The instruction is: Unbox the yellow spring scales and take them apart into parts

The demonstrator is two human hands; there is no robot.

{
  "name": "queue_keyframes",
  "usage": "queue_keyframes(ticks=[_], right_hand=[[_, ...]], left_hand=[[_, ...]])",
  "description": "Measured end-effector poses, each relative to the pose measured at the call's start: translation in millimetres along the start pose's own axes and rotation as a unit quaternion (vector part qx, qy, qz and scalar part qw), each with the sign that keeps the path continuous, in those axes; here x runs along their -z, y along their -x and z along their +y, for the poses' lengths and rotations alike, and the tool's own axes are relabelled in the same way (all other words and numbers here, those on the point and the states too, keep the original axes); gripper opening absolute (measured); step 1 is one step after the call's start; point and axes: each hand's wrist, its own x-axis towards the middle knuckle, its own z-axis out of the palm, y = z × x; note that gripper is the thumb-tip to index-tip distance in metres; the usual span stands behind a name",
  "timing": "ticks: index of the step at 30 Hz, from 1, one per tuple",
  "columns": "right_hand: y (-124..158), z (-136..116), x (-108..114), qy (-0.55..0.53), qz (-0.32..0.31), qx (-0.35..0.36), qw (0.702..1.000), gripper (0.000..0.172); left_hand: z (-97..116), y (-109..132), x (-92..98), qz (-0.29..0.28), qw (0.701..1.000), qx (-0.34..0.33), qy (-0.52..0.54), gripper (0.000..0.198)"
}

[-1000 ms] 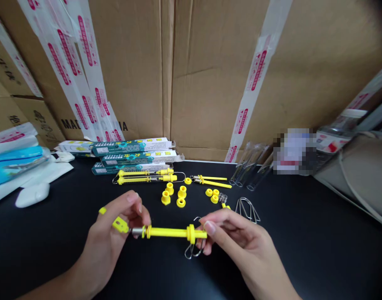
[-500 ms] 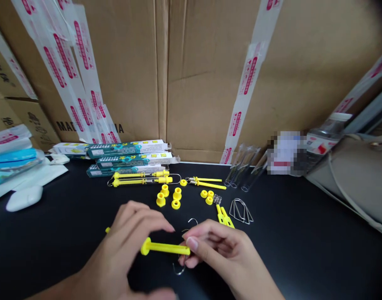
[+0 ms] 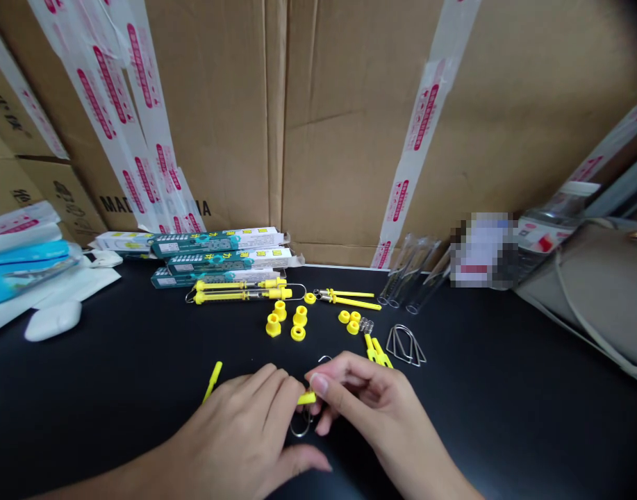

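Note:
My left hand (image 3: 240, 423) is closed over a yellow plastic spring-scale tube (image 3: 306, 398), hiding nearly all of it. A thin yellow strip (image 3: 212, 380) sticks out past my left fingers, and I cannot tell whether it lies on the table or joins the tube. My right hand (image 3: 362, 396) pinches a bent steel wire hook (image 3: 300, 426) at the tube's end, its upper tip showing above my fingers. Both hands are close together over the black tabletop (image 3: 114, 389).
Finished yellow spring scales (image 3: 240, 292) lie beyond my hands, among yellow caps (image 3: 299, 333), a coil spring (image 3: 367, 325), yellow strips (image 3: 378, 353), wire hooks (image 3: 406, 346) and glass tubes (image 3: 408, 274). Teal boxes (image 3: 219, 250), a white mouse (image 3: 52, 321), and a beige bag (image 3: 594, 292) stand around them.
My left hand has moved right and closed over the tube, which was visible a second ago. The yellow strip now angles up from beyond my left fingers.

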Motion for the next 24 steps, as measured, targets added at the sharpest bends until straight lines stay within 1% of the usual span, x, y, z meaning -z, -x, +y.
queue_keyframes(ticks=[2,4,7,10,13,15,20,22,24], right_hand=[[-1,2,2,0.035,-0.002,0.003,0.999,0.039],[0,2,3,0.106,-0.004,0.017,0.994,0.039],[1,3,6,0.221,-0.047,0.057,0.973,0.038],[3,4,7,0.274,-0.096,0.103,0.951,0.046],[4,5,6,0.289,-0.123,0.134,0.94,0.05],[4,4,6,0.282,-0.133,0.138,0.94,0.052],[4,-1,6,0.257,-0.152,0.125,0.946,0.056],[3,-3,6,0.25,-0.155,0.117,0.948,0.058],[2,-4,5,0.245,-0.155,0.112,0.95,0.059]], left_hand=[[-1,-1,1.0,-0.007,1.0,-0.01,-0.003,0.048],[-3,-2,1.2,-0.018,1.0,-0.024,0.008,0.049],[-6,-2,0.7,-0.021,0.998,-0.054,0.03,0.048],[-7,-1,0.0,-0.032,0.995,-0.069,0.061,0.045],[-9,-1,0.6,-0.053,0.992,-0.067,0.094,0.044],[-10,-1,1.9,-0.068,0.989,-0.065,0.113,0.046],[-17,-2,7.1,-0.157,0.967,-0.048,0.197,0.044],[-18,-3,9.6,-0.176,0.96,-0.042,0.214,0.047],[-17,-5,11.7,-0.179,0.959,-0.041,0.216,0.051]])
